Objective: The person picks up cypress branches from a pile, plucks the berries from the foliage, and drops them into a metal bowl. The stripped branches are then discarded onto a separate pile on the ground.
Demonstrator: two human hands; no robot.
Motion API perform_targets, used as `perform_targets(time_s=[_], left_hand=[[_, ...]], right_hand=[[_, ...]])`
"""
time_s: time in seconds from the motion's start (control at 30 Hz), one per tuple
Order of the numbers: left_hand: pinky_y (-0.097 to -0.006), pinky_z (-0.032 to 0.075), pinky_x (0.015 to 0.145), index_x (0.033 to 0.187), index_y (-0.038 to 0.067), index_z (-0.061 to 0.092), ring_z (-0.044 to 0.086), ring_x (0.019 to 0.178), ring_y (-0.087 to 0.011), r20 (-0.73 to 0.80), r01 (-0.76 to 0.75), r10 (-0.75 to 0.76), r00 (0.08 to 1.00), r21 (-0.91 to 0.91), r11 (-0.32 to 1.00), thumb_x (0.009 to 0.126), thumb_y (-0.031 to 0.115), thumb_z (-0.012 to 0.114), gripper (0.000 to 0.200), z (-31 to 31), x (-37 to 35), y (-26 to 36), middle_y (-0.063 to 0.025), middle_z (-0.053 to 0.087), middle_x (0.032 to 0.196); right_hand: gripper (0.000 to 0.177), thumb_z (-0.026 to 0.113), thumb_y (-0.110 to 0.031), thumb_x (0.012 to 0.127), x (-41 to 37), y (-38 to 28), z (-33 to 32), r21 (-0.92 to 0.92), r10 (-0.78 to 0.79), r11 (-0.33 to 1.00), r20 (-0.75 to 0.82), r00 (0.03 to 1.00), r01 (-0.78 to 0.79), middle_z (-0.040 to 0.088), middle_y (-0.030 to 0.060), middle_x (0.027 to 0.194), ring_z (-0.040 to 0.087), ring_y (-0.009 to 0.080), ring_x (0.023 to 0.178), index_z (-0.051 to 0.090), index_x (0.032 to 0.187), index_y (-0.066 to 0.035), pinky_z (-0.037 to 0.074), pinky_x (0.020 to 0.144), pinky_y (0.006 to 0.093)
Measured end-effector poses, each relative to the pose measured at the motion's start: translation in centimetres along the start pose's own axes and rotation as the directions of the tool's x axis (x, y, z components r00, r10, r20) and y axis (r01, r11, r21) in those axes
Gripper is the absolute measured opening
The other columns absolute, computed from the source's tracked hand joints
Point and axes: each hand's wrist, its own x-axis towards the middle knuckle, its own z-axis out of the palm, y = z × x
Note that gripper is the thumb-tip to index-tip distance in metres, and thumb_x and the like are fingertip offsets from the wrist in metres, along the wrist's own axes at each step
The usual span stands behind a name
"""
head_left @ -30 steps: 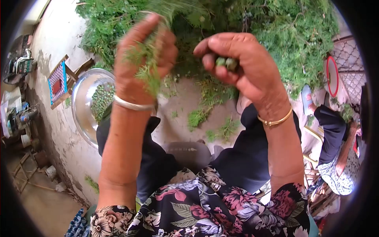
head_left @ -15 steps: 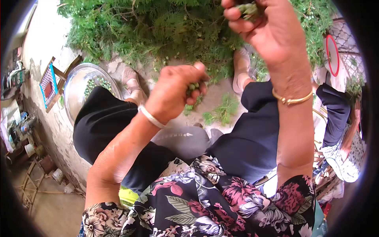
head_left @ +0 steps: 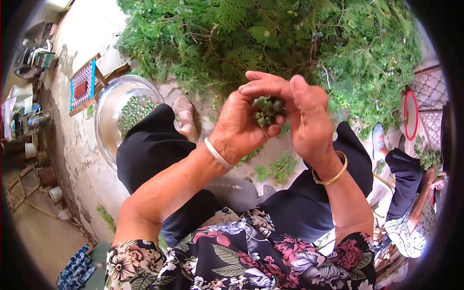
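Observation:
A cluster of small green cones (head_left: 267,111) sits in the palm of my left hand (head_left: 237,123), whose fingers curl round it. My left wrist wears a white bracelet. My right hand (head_left: 311,113), with a gold bangle at the wrist, is cupped against the left one. Its fingers reach over the top of the cones and its thumb stands apart. Just beyond both hands lies a big heap of green conifer branches (head_left: 251,43). A wide metal basin (head_left: 107,121) with many small green cones (head_left: 137,113) in it stands on the left.
A small woven-seat stool (head_left: 83,87) is beside the basin near the wall. Loose sprigs (head_left: 280,168) lie on the ground between my feet. At the right, another person (head_left: 411,208) sits near a red-rimmed round object (head_left: 411,116).
My right hand has come down and left to meet my left hand. The cones in my left palm now show as a larger cluster. The view has shifted too.

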Motion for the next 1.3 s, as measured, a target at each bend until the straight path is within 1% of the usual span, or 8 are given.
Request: perform_targets(time_s=[0.47,0.6,0.73,0.8,0.9,1.03,1.13,1.3], left_hand=[[-0.0290,0.048,0.048,0.081,0.004,0.060,0.056,0.061,-0.0253,0.357,-0.047,0.114,0.927,-0.191,0.981,0.088,0.035,0.056,0.032,-2.3,-6.9,3.8,-0.0169,0.058,0.079],[-0.0252,0.044,0.048,0.081,0.007,0.058,0.055,0.068,-0.0208,0.174,-0.439,0.478,0.861,-0.222,0.871,0.084,0.032,0.060,0.025,-6.1,-16.6,9.0,-0.0143,0.058,0.081],[-0.0345,0.051,0.069,0.098,-0.004,0.060,0.062,0.080,-0.0258,-0.008,-0.771,0.840,0.543,0.392,0.502,0.087,0.036,0.056,0.042,-12.4,-23.6,14.4,-0.0186,0.064,0.093],[-0.0327,0.051,0.074,0.109,-0.009,0.057,0.063,0.086,-0.0221,0.077,-0.382,0.970,0.229,0.924,0.017,0.086,0.037,0.060,0.051,-15.6,-24.6,15.8,-0.0203,0.064,0.098],[-0.0290,0.050,0.076,0.112,-0.010,0.056,0.063,0.086,-0.0164,0.075,0.032,0.994,-0.085,0.997,-0.073,0.083,0.032,0.066,0.052,-17.3,-25.2,15.3,-0.0174,0.065,0.098],[-0.0263,0.050,0.070,0.100,-0.004,0.062,0.061,0.077,-0.0124,0.173,-0.449,0.975,0.139,0.889,-0.093,0.080,0.013,0.068,0.027,-9.6,-21.9,6.6,-0.0083,0.065,0.085],[-0.0355,0.048,0.061,0.082,-0.003,0.063,0.061,0.064,-0.0319,0.553,-0.648,0.792,0.259,0.707,-0.282,0.074,0.015,0.067,0.020,-6.3,-16.9,0.6,-0.0193,0.060,0.070],[-0.0414,0.048,0.060,0.070,-0.005,0.061,0.060,0.061,-0.0357,0.385,-0.472,0.702,0.599,0.878,-0.079,0.069,0.013,0.061,0.019,-11.9,-5.8,-7.6,-0.0232,0.057,0.063]], right_hand=[[0.072,0.027,-0.053,0.095,0.6,-3.8,0.1,0.488,-0.040,0.872,0.147,0.988,-0.037,0.057,0.0245,0.115,0.053,0.0344,0.115,0.045,0.124,0.010,0.040,0.098,0.0412],[0.066,0.049,-0.050,0.089,-0.2,-4.2,0.0,0.099,0.080,0.990,0.173,0.982,-0.098,0.063,0.0216,0.101,0.062,0.0304,0.098,0.050,0.118,0.009,0.050,0.084,0.0370],[0.063,0.057,-0.048,0.085,-3.1,-11.1,1.9,0.041,-0.061,0.998,0.629,0.775,0.045,0.064,0.0190,0.095,0.064,0.0252,0.089,0.054,0.111,0.009,0.053,0.071,0.0352],[0.061,0.057,-0.047,0.085,-4.3,-15.0,2.8,0.156,-0.216,0.975,0.831,0.513,0.158,0.064,0.0187,0.093,0.064,0.0250,0.088,0.054,0.110,0.009,0.053,0.070,0.0350],[0.059,0.057,-0.045,0.084,-5.7,-19.7,5.4,0.340,-0.381,0.917,0.901,0.209,0.207,0.064,0.0183,0.091,0.064,0.0247,0.086,0.055,0.109,0.008,0.053,0.069,0.0347],[0.056,0.057,-0.043,0.084,-7.2,-20.8,8.6,0.385,-0.410,0.897,0.908,0.086,0.216,0.064,0.0178,0.089,0.064,0.0244,0.084,0.056,0.107,0.007,0.053,0.067,0.0342],[0.053,0.057,-0.041,0.083,-8.2,-20.2,10.7,0.383,-0.406,0.900,0.911,0.078,0.207,0.063,0.0175,0.087,0.064,0.0241,0.082,0.056,0.106,0.007,0.053,0.065,0.0339],[0.049,0.057,-0.038,0.083,-8.8,-19.8,11.5,0.366,-0.395,0.904,0.913,0.102,0.221,0.063,0.0168,0.083,0.064,0.0236,0.079,0.057,0.103,0.006,0.053,0.063,0.0333]])
